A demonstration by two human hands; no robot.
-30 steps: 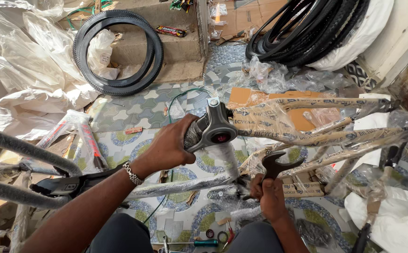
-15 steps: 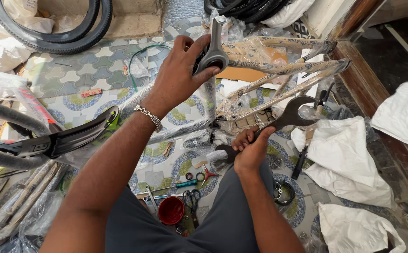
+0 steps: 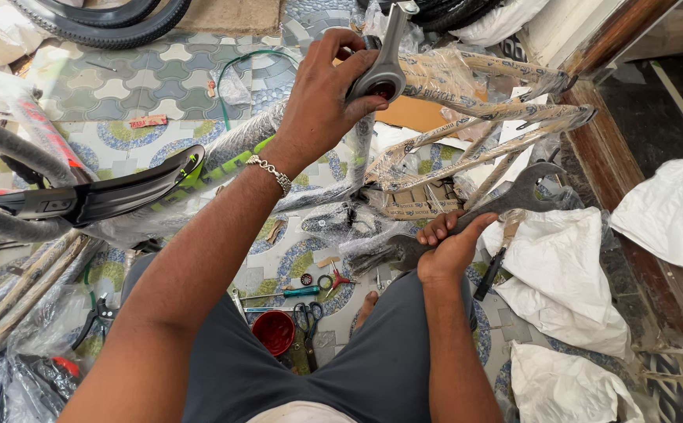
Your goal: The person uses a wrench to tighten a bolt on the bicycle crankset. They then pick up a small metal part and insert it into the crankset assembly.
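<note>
My left hand (image 3: 322, 98) grips the grey bottom bracket shell (image 3: 380, 74) of a bicycle frame (image 3: 474, 125) wrapped in clear plastic, held up above the patterned floor. My right hand (image 3: 451, 247) is closed on the handle of a large flat steel wrench (image 3: 518, 196), whose open jaw points up and right beside the frame's rear stays. A metal bracelet sits on my left wrist. My knees in grey shorts fill the lower middle.
A black mudguard (image 3: 98, 196) and wrapped tyre lie at left. A black tyre (image 3: 114, 19) is at top left. A red cup (image 3: 273, 330), scissors (image 3: 307, 325), a screwdriver (image 3: 282, 294) and pliers (image 3: 90, 317) lie on the floor. White bags (image 3: 568, 290) sit right, by a wooden threshold (image 3: 631, 258).
The view has dropped closer over my lap. My left hand keeps hold of the frame's shell and has raised it. My right hand still holds the wrench, now further right.
</note>
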